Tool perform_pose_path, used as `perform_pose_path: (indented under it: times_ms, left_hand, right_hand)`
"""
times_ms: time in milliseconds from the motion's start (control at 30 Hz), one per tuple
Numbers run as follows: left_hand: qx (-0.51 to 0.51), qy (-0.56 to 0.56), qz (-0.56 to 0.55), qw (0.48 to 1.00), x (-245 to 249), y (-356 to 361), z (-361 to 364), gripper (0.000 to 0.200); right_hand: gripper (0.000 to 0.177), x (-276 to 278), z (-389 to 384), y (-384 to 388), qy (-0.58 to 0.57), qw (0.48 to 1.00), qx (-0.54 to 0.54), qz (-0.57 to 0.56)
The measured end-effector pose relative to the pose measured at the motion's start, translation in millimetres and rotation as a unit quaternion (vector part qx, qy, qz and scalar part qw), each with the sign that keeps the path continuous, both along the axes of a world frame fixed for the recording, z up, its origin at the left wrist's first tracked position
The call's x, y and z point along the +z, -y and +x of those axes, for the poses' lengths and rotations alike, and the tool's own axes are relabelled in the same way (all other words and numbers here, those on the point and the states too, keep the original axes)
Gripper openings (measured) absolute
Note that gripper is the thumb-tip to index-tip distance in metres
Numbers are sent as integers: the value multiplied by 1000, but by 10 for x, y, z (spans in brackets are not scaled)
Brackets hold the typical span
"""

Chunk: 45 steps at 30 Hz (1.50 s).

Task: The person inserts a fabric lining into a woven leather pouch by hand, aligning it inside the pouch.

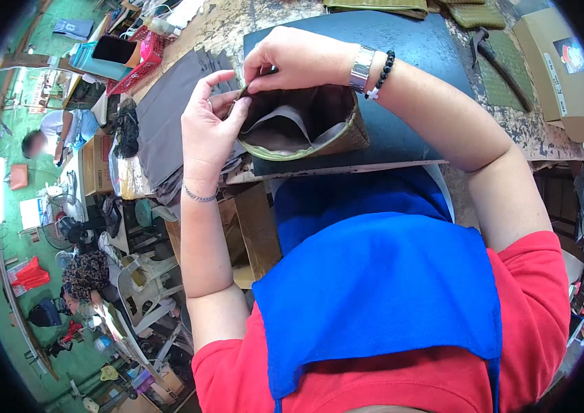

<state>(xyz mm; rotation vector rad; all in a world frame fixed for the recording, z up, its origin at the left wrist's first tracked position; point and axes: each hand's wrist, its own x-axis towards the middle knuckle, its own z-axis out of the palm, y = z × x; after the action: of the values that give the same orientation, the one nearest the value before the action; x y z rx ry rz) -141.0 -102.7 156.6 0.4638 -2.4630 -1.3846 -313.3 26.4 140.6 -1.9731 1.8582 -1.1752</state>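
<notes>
An olive-green pouch with a dark lining lies open-mouthed at the table's near edge, partly over a black mat. My left hand pinches the pouch's left rim between thumb and fingers, its index finger raised. Just above it, my right hand has its fingers closed at the same corner of the rim. Whether the right fingers hold anything besides the rim is hidden. Dark grey sheets are stacked left of the pouch.
A hammer rests on a green woven piece at the right, beside a cardboard box. A red basket with a phone stands at the upper left. Other people sit farther left, near a white chair.
</notes>
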Motion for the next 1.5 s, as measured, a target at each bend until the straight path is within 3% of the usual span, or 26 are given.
perform_pose_path:
  times_ms: [167,267,333,400,433,467,533,600,633,733,800,833,867,933,967,1067,1100,1200,1233,1333,1500]
  left_hand:
    - [4,16,-49,999,62,-114,-2,43]
    - [-29,-69,-11,997,-49,-125,-25,43]
    - [-67,-133,108,983,-64,-183,-38,66]
    - [-36,-182,55,981,-55,-284,-43,81]
    - [-29,-171,58,983,-44,-327,-11,90]
    - [-28,-166,79,983,-135,-325,-4,95]
    - [-35,-105,62,992,-345,-318,22,94]
    - [-23,-38,142,989,-352,-426,90,95]
    - [-28,-39,168,985,-357,-464,104,93]
    - [-81,6,178,981,-63,-552,195,78]
    - [-96,-35,146,984,-141,-553,215,78]
    - [-99,18,163,982,-60,-562,240,72]
    - [-99,1,177,979,-117,-538,242,68]
    - [-97,4,235,967,-85,-527,249,64]
    - [-94,4,214,972,-48,-529,243,64]
    - [-84,-8,199,976,-17,-554,230,63]
    - [-86,-14,202,976,-1,-568,211,62]
    - [-84,-10,187,979,16,-591,174,59]
    - [-88,-7,180,980,16,-586,164,57]
    - [-80,-10,164,983,-19,-559,132,52]
    - [-72,-33,150,986,-195,-410,38,47]
  right_hand:
    - [12,-25,12,21,-13,1000,3,-8]
    - [12,18,55,-1,-55,996,-51,-40]
    - [13,60,2,-16,-41,989,-119,-75]
    - [24,-39,-278,-37,-24,966,-221,-130]
    - [31,175,-284,-251,-33,965,-257,-36]
    - [30,89,-343,-347,-26,961,-270,-60]
    - [34,183,-244,-597,7,958,-284,-19]
    - [33,176,-94,-816,48,951,-305,-12]
    - [30,223,-10,-937,97,941,-322,35]
    - [25,210,155,-1180,335,889,-310,-38]
    - [23,173,287,-1305,352,881,-315,-23]
    - [22,94,298,-1355,360,880,-309,-18]
    - [22,37,307,-1392,368,879,-302,-15]
    - [21,156,375,-1500,309,889,-326,89]
    - [24,281,419,-1517,143,910,-363,138]
    - [28,403,474,-1488,-109,940,-323,12]
    - [30,389,442,-1417,-145,943,-300,-19]
    - [30,295,392,-1164,-140,968,-193,-84]
    - [26,220,366,-1083,-109,978,-168,-60]
    - [21,106,375,-974,-132,979,-158,-15]
    - [15,64,380,-985,-123,976,-178,-34]
